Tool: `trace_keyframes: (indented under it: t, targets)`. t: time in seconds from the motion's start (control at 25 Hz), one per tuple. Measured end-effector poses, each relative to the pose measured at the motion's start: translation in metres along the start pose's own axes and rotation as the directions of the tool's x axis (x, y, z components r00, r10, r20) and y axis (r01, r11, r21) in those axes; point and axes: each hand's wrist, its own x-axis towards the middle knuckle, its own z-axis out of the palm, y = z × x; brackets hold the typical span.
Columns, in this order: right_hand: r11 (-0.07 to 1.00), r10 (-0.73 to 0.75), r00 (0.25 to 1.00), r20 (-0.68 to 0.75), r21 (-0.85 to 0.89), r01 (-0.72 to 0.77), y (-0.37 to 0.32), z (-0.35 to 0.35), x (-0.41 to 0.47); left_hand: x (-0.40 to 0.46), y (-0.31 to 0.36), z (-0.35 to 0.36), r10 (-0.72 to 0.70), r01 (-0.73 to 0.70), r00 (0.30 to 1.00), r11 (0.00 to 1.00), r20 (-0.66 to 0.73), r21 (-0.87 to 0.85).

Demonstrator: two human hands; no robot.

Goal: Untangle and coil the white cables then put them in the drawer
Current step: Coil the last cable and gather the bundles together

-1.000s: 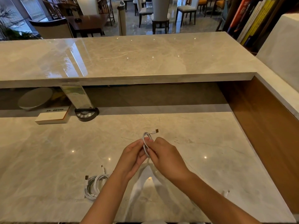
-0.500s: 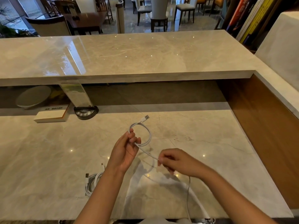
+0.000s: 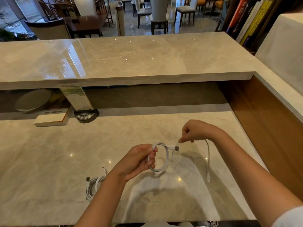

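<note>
White cable [image 3: 166,158] in hand, partly coiled: one loop hangs upright between the hands, above the lower marble desk [image 3: 49,153]. USB plug [image 3: 175,148] sticks out of the top of the loop, pointing right toward the right hand. Left hand [image 3: 139,160] grips the loop's left side, fingers curled round the strands. Right hand [image 3: 194,131] is up and to the right of the loop, near but apart from it, fingertips pinching the free run of cable. From that pinch the loose tail [image 3: 208,161] drops straight down, its long axis about vertical, the end hanging just above the desk surface.

Key relation: the uncoiled length lies right of the loop, on the right hand's side; the left hand is the anchor. Next wrap likely needs the right hand to bring the run leftward over the loop while the tail slides through the pinch. Risk: plug snagging the new turn.

Second cable bundle [image 3: 94,185] lies coiled on the desk, lower left, beside the left forearm, touched by neither hand. Drawer not in view. Judged about midway: one cable coiled, this one begun.
</note>
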Motion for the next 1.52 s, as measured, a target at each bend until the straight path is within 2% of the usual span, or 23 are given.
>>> trace_keyframes:
  t: [0.08, 0.12, 0.24, 0.36, 0.48, 0.6, 0.68, 0.8, 0.84, 0.88, 0.92, 0.96, 1.0, 1.04, 1.12, 1.2, 1.24, 1.28, 1.36, 1.4, 1.44, 1.48, 1.52]
  targets:
    - [0.994, -0.004, 0.985, -0.172, -0.112, -0.015, -0.023, 0.003, 0.002, 0.004, -0.003, 0.006, -0.034, 0.041, 0.996, 0.995, -0.080, 0.090]
    - [0.993, -0.023, 0.971, -0.238, -0.116, -0.005, -0.034, 0.007, 0.002, 0.005, -0.004, 0.008, -0.029, 0.045, 0.990, 0.993, -0.138, 0.113]
    - [0.992, -0.098, 0.943, -0.318, 0.039, 0.117, -0.057, 0.015, -0.008, 0.009, -0.007, 0.008, 0.037, 0.000, 0.952, 0.993, -0.305, 0.119]
    - [0.963, -0.215, 0.907, -0.363, 0.078, 0.260, -0.072, 0.045, -0.023, 0.012, -0.009, 0.007, 0.095, -0.081, 0.917, 0.995, -0.386, 0.054]
    - [0.952, -0.288, 0.793, -0.537, -0.075, 0.296, -0.079, 0.088, -0.033, 0.016, -0.011, 0.010, 0.106, -0.148, 0.924, 0.985, -0.367, -0.086]
    - [0.971, -0.238, 0.816, -0.526, -0.105, 0.215, -0.079, 0.111, -0.042, 0.016, -0.012, 0.010, 0.100, -0.178, 0.939, 0.959, -0.329, -0.218]
    - [0.967, -0.247, 0.804, -0.540, -0.190, 0.170, -0.077, 0.117, -0.039, 0.015, -0.013, 0.010, 0.086, -0.182, 0.937, 0.948, -0.339, -0.261]
    - [0.975, -0.200, 0.852, -0.483, -0.010, 0.223, -0.076, 0.113, -0.044, 0.018, -0.013, 0.011, 0.074, -0.225, 0.917, 0.908, -0.392, -0.354]
    - [0.964, -0.186, 0.835, -0.518, 0.071, 0.258, -0.072, 0.113, -0.047, 0.020, -0.010, 0.010, 0.073, -0.257, 0.910, 0.872, -0.409, -0.416]
    - [0.951, -0.212, 0.845, -0.491, 0.095, 0.294, -0.066, 0.115, -0.049, 0.021, -0.007, 0.005, 0.074, -0.289, 0.904, 0.831, -0.420, -0.476]
    - [0.941, -0.204, 0.824, -0.529, 0.127, 0.315, -0.059, 0.117, -0.049, 0.022, -0.004, 0.000, 0.077, -0.315, 0.900, 0.797, -0.430, -0.515]
    - [0.947, -0.238, 0.783, -0.574, 0.043, 0.319, -0.043, 0.123, -0.048, 0.022, -0.002, -0.005, 0.083, -0.329, 0.897, 0.782, -0.433, -0.530]
    - [0.955, -0.176, 0.808, -0.562, 0.103, 0.279, -0.031, 0.121, -0.050, 0.020, -0.001, -0.007, 0.089, -0.327, 0.901, 0.784, -0.425, -0.528]
    - [0.971, -0.139, 0.838, -0.528, 0.093, 0.220, -0.020, 0.118, -0.050, 0.018, -0.002, -0.008, 0.094, -0.316, 0.908, 0.793, -0.408, -0.521]
    - [0.994, -0.108, 0.858, -0.502, -0.050, 0.096, -0.007, 0.112, -0.053, 0.015, -0.006, -0.004, 0.097, -0.293, 0.925, 0.797, -0.368, -0.528]
    - [0.985, 0.047, 0.902, -0.428, 0.172, 0.030, 0.001, 0.106, -0.054, 0.016, -0.009, 0.002, 0.099, -0.270, 0.939, 0.807, -0.331, -0.525]
    - [0.889, 0.175, 0.911, -0.375, 0.458, 0.017, 0.005, 0.107, -0.048, 0.017, -0.009, 0.005, 0.098, -0.254, 0.945, 0.821, -0.312, -0.512]
    - [0.752, 0.305, 0.883, -0.357, 0.659, 0.007, 0.006, 0.105, -0.043, 0.018, -0.010, 0.008, 0.094, -0.237, 0.951, 0.833, -0.294, -0.501]
    - [0.385, 0.538, 0.811, -0.230, 0.923, 0.006, 0.012, 0.103, -0.029, 0.017, -0.014, 0.011, 0.073, -0.198, 0.961, 0.851, -0.265, -0.486]
    - [0.122, 0.568, 0.818, -0.095, 0.992, 0.031, 0.014, 0.101, -0.021, 0.017, -0.017, 0.012, 0.063, -0.181, 0.965, 0.861, -0.253, -0.476]
    - [-0.163, 0.540, 0.841, 0.034, 0.985, 0.065, 0.018, 0.100, -0.015, 0.016, -0.020, 0.013, 0.057, -0.168, 0.969, 0.867, -0.241, -0.468]
    - [-0.358, 0.493, 0.862, 0.116, 0.930, 0.079, 0.020, 0.097, -0.012, 0.015, -0.022, 0.013, 0.057, -0.165, 0.970, 0.868, -0.236, -0.468]
    - [-0.415, 0.457, 0.876, 0.153, 0.908, 0.057, 0.022, 0.094, -0.012, 0.014, -0.022, 0.013, 0.060, -0.170, 0.969, 0.864, -0.239, -0.474]
